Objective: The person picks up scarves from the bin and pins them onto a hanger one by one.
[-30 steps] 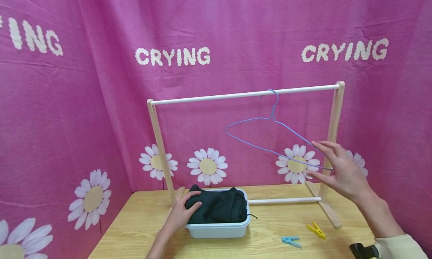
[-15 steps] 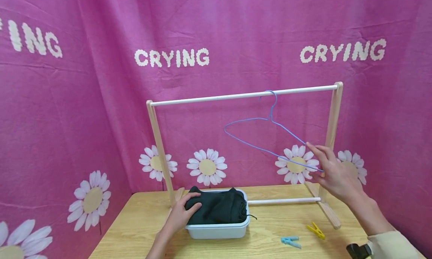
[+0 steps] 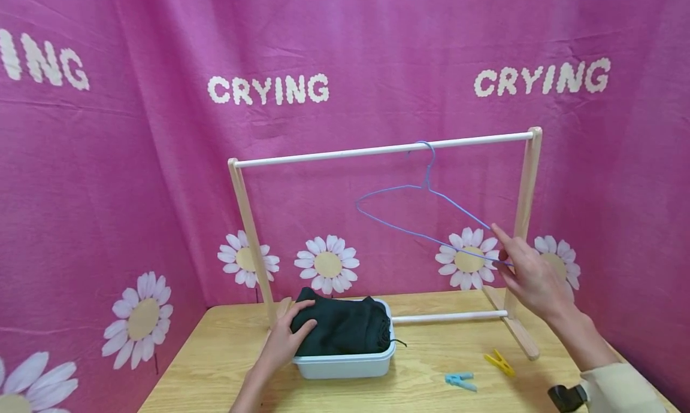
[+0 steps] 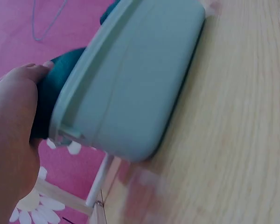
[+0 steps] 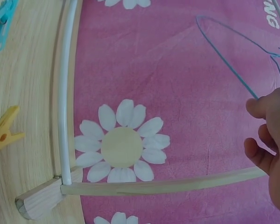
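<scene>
A: How is the right hand (image 3: 533,281) differing from before?

B: A second ago its fingers were spreading wide around the right end of the blue wire hanger (image 3: 466,212). Now, at the right of the head view, they are curling in and grasping that end, the index finger stretching along the upper wire.

A: Where is the hanger sitting?

B: Right of centre, its hook still hanging over the white top rod (image 3: 323,155).

A: And the left hand (image 3: 283,338), lower centre?

B: It is resting over the left end of the dark cloth (image 3: 345,326), as it was earlier. Thumb and index finger are lying apart on the fabric; I cannot tell whether the hidden fingers are gripping it.

A: Is the cloth changing?

B: Slightly. It is lying in the pale tub (image 3: 345,368), its left end peaking a little higher than half a second ago.

A: The clothespins?

B: Both are keeping their places on the table (image 3: 420,341) at lower right, the light-blue clothespin (image 3: 460,380) lying left of the yellow clothespin (image 3: 500,363).
</scene>
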Tool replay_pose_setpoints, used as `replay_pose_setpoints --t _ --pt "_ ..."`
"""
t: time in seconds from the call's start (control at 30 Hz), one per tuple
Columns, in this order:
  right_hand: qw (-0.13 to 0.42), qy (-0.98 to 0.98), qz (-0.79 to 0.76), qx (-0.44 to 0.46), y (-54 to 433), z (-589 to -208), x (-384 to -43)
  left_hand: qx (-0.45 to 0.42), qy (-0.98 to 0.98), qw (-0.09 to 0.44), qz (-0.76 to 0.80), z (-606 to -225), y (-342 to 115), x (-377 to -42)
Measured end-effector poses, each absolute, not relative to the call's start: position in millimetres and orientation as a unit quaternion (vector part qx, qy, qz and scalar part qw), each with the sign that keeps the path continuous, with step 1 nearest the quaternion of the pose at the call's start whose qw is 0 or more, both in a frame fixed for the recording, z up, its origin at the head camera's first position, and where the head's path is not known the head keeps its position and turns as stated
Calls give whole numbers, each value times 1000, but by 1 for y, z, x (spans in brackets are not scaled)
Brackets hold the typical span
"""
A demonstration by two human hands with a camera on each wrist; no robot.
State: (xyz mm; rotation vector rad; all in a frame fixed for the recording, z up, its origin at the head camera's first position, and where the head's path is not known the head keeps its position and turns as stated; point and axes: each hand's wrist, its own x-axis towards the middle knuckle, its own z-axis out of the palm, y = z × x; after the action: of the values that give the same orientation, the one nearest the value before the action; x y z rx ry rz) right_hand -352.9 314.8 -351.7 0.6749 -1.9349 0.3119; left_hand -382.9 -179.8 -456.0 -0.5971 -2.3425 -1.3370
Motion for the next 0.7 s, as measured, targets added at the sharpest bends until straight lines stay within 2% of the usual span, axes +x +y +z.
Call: replay_pose_setpoints --t 0.33,0.7 --pt "530 -779 183 281 309 -344 -352 -270 -779 292 -485 -419 -161 -382" --pt "513 -741 250 354 289 -354 -345 -352 -711 381 -474 -358 -124 -377"
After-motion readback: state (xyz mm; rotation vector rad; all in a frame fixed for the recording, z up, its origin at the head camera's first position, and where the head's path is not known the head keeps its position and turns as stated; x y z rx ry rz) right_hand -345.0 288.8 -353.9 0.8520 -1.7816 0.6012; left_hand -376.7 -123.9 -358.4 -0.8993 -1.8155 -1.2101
